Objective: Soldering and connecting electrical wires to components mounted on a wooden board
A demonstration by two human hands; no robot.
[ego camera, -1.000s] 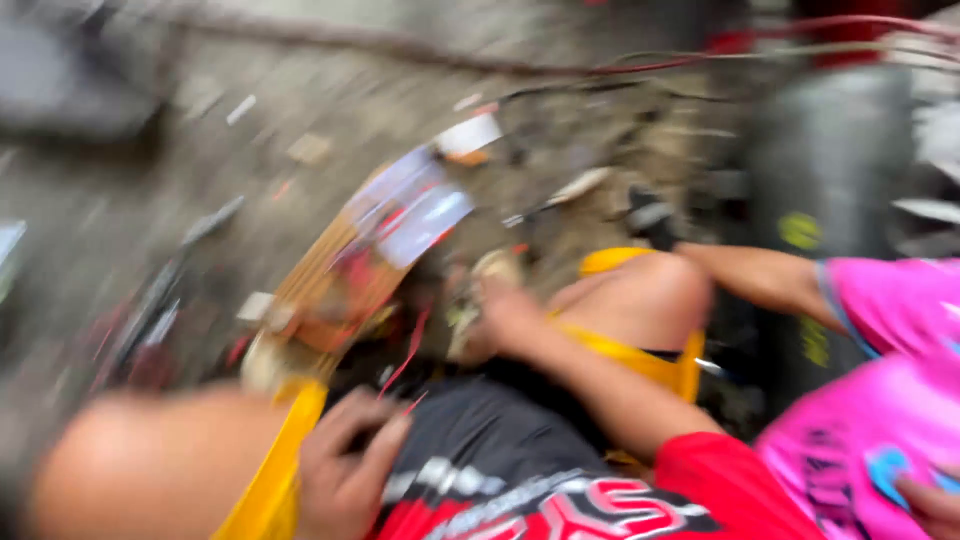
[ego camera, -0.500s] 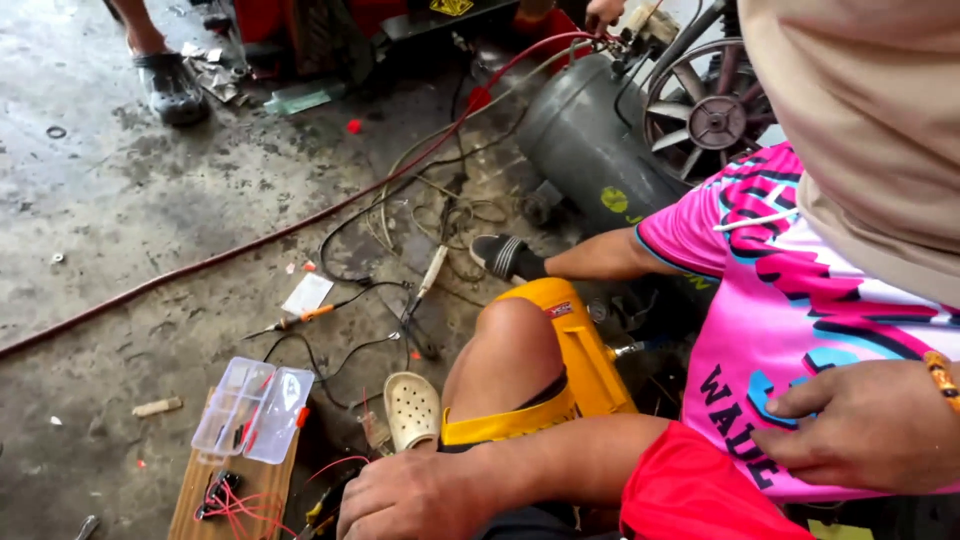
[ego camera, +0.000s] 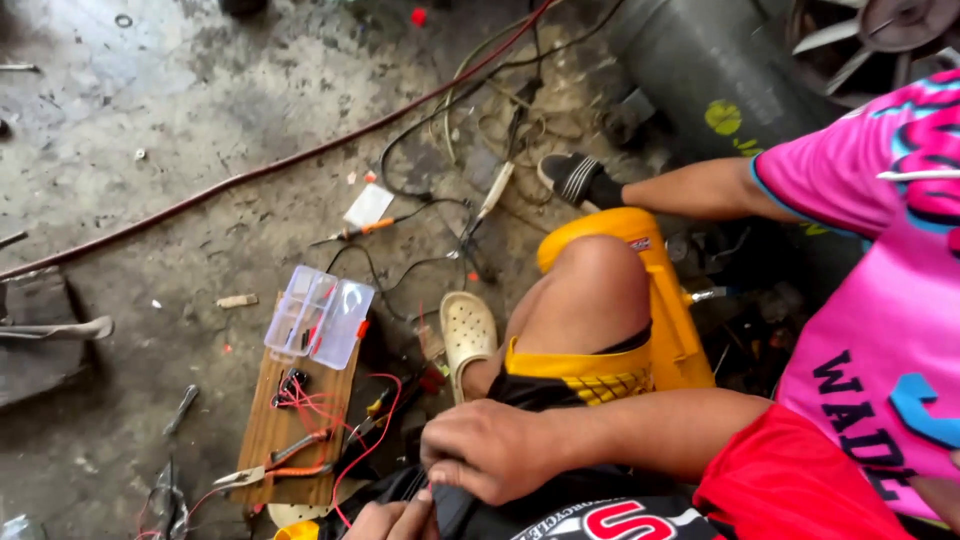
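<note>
Right hand (ego camera: pixel 490 450) gripped dark cloth (ego camera: pixel 520 510) at the lap; left hand (ego camera: pixel 390 520), closed, touched it. Loose red wires (ego camera: pixel 340 410) beside them on the wooden board (ego camera: pixel 290 425) could likely snag.

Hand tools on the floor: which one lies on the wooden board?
The orange-handled pliers, lying across the wooden board by the red wires; the screwdriver lies on bare concrete.

Right hand (ego camera: pixel 490 450) curled knuckles-up, forearm bare; left hand (ego camera: pixel 392 520) just beneath it
</note>
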